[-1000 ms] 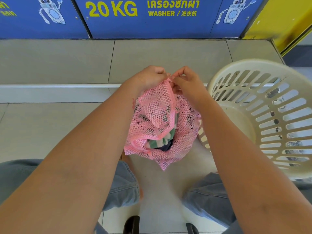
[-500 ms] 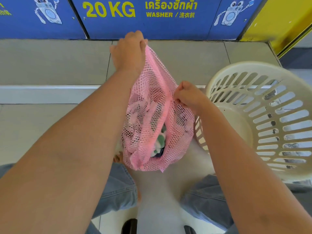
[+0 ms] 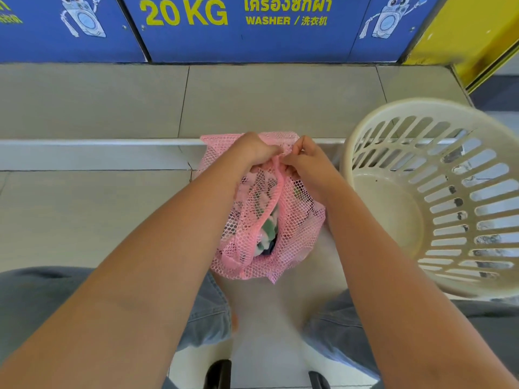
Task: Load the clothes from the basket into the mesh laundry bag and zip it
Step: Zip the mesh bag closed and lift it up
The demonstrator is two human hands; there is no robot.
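Observation:
A pink mesh laundry bag hangs between my knees, bulging with clothes in white, green and dark blue that show through a gap near its bottom. My left hand grips the upper part of the bag along its pink seam. My right hand pinches the same seam right beside it; the zip puller is hidden under my fingers. The cream plastic basket lies tilted at the right, with nothing inside it.
Blue washer panels marked 20 KG stand across the back above a tiled step. A yellow panel is at the far right. My jeans-clad knees frame the lower view.
My left hand, which had lifted the bag's top high, has come back down beside my right hand. The bag has sunk lower and its top now folds over.

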